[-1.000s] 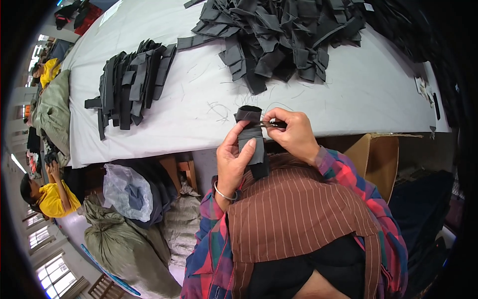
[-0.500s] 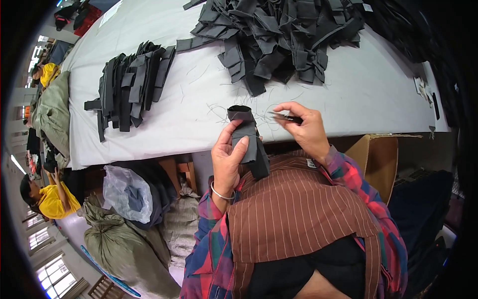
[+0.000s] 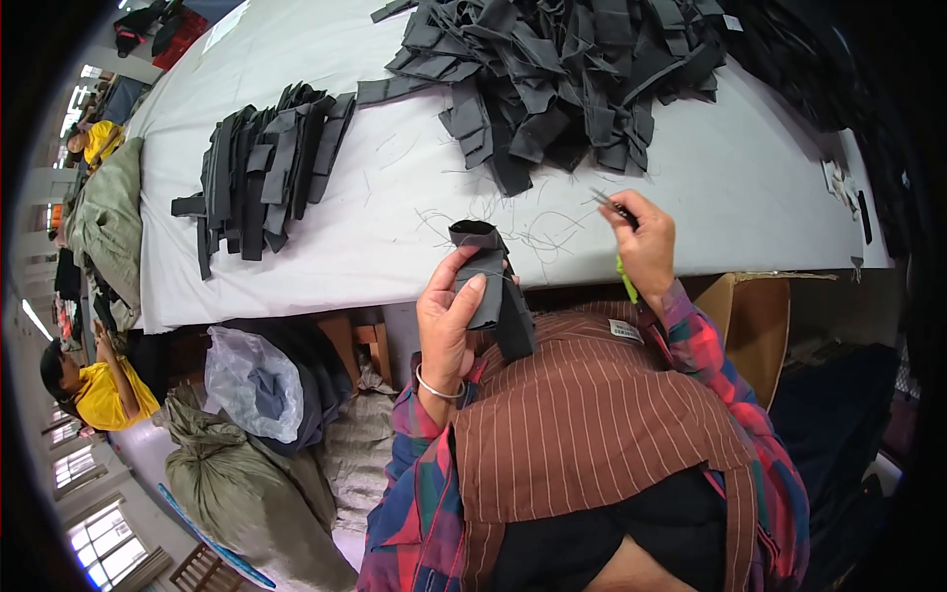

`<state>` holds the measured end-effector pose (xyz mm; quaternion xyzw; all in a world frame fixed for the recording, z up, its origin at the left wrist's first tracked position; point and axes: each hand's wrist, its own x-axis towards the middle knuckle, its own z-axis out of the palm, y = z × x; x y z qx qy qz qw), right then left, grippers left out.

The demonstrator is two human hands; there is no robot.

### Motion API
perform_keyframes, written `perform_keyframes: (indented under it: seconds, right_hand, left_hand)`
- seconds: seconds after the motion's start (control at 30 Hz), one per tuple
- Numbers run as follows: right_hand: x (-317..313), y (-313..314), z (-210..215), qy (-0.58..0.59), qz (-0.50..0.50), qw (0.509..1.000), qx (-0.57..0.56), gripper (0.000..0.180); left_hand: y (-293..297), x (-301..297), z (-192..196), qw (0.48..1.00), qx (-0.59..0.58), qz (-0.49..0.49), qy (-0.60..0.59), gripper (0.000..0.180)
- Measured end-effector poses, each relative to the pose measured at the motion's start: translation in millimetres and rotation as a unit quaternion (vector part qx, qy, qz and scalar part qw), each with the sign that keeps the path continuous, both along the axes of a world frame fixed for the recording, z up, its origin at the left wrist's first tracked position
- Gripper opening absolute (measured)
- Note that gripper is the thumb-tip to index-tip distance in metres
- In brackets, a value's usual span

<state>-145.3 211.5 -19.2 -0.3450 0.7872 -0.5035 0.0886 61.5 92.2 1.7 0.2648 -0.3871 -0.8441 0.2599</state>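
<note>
- Head view, looking down: the left hand [image 3: 449, 321] grips a folded black fabric strip [image 3: 490, 286] between thumb and fingers, upright over the near edge of the white table [image 3: 395, 212]; the strip's lower end hangs against the striped apron [image 3: 582, 424].
- Right hand [image 3: 646, 247], well apart from the strip, is pinched shut on small thread snips [image 3: 614, 207]; only the dark tips and a green handle end below the palm show.
- Loose threads [image 3: 533, 227] lie on the table between the hands, too fine to count.
- Tangled heap of black strips [image 3: 562, 79] is cut off by the upper edge; a neater stack [image 3: 261, 168] lies left.
- Cardboard box [image 3: 755, 316] is partly hidden by the right sleeve.
</note>
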Motion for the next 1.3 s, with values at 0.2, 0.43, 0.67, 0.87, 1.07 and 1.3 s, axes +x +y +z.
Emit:
perform_keyframes:
  seconds: [0.2,0.43,0.67,0.87,1.07,1.3]
  right_hand:
    - [39,-27,55,0.003,0.127,0.992,-0.022,0.024]
    - [15,-50,32,-0.054,0.135,0.988,-0.047,0.011]
    - [15,-55,42,-0.106,0.148,0.982,-0.058,0.009]
    - [20,-57,54,-0.006,0.177,0.980,-0.093,0.014]
    - [35,-35,35,0.040,0.246,0.967,-0.057,0.024]
    - [41,-40,22,0.057,0.231,0.971,-0.042,0.029]
  left_hand:
    - [8,-9,-8,0.998,-0.037,-0.024,-0.052,0.042]
    - [11,-9,-6,0.990,-0.061,-0.072,-0.105,0.032]
    - [2,-15,0,0.975,-0.192,-0.079,-0.081,0.057]
    - [-16,-23,0,0.979,-0.146,-0.101,-0.102,0.019]
    - [-13,-31,-9,0.992,-0.065,0.026,-0.105,0.011]
    - [-15,-28,-6,0.994,-0.005,0.074,-0.075,0.013]
